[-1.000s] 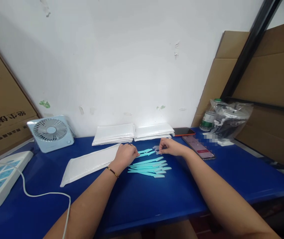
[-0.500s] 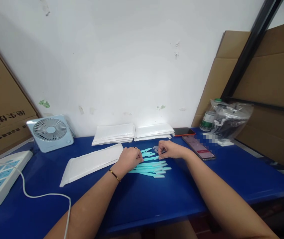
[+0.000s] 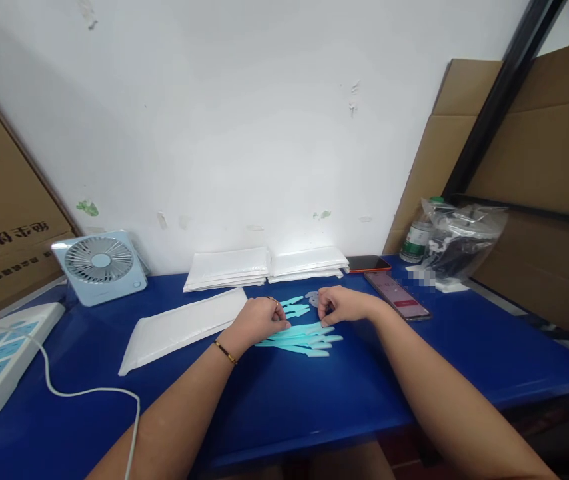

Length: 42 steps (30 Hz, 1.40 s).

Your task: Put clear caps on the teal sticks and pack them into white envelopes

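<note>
On the blue table, several slim teal eyebrow razors (image 3: pixel 304 339) lie overlapped in a loose fan. My left hand (image 3: pixel 263 319) is closed in a pinch at the left end of the uppermost razor. At that razor's right end, the fingertips of my right hand (image 3: pixel 340 305) are pinched together, low over the pile. A few more teal razors (image 3: pixel 296 310) lie apart, just behind the pile. Some small translucent greyish pieces (image 3: pixel 311 297) rest beside my right fingers, partly covered by them. A long white padded envelope (image 3: pixel 179 330) lies left of my left hand.
Two stacks of white padded envelopes (image 3: pixel 227 268) stand against the wall. Two phones, one a lit phone (image 3: pixel 398 295), lie at the right, near a bottle (image 3: pixel 416 241) and a clear plastic bag (image 3: pixel 464 240). A fan (image 3: pixel 102 267) and power strip (image 3: pixel 4 363) occupy the left.
Both hands have brought the razor between them down and towards me, from behind the fan onto its top. The loose razors behind now show apart from it.
</note>
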Tool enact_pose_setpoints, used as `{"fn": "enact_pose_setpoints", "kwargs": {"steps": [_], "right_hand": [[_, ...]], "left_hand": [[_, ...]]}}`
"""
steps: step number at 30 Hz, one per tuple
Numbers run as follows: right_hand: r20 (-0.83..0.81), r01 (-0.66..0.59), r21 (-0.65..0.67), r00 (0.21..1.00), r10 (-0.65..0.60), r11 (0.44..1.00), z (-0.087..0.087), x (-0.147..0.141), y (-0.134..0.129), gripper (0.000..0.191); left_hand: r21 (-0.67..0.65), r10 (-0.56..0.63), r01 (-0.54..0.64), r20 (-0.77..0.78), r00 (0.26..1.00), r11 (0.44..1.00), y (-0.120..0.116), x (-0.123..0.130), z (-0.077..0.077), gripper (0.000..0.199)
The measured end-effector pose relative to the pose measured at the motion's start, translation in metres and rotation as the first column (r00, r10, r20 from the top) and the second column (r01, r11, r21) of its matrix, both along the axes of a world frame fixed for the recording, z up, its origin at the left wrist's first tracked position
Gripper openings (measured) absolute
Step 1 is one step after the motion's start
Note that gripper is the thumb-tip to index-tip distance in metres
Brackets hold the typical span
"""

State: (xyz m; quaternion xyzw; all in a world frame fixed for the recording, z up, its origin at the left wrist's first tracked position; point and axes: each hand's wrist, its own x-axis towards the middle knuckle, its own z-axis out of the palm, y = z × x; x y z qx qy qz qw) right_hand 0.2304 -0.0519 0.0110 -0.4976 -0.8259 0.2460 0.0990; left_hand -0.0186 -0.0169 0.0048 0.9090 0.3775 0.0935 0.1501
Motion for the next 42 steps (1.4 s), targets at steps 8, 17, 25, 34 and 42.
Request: {"fn": "enact_pose_setpoints", "kwargs": {"steps": [8,17,25,34,42], "right_hand": [[-0.012,0.132,0.130,0.991,-0.132,0.983,-0.001,0.008,0.004,0.012],[-0.176,0.166,0.120,0.974,-0.144,0.979,-0.006,0.003,0.008,0.016],[-0.078,0.230,0.199,0.973,-0.219,0.952,-0.006,0.012,0.012,0.010],[-0.151,0.030,0.065,0.988,-0.020,0.997,0.005,-0.005,-0.002,0.029],[-0.085,0.013,0.092,0.996,-0.005,0.996,-0.006,-0.008,0.006,0.022]], "left_hand": [[0.137,0.068,-0.058,-0.072,0.995,0.989,0.005,-0.002,0.007,0.024],[0.169,0.057,-0.051,-0.032,0.998,0.984,0.005,0.001,0.006,0.019],[0.149,0.126,-0.116,-0.056,0.990,0.982,0.015,-0.010,0.003,0.018],[0.027,-0.135,0.136,-0.025,0.991,0.990,-0.004,-0.003,0.008,0.026],[0.075,0.007,-0.001,-0.076,0.997,0.997,0.002,0.000,0.002,0.017]]}}
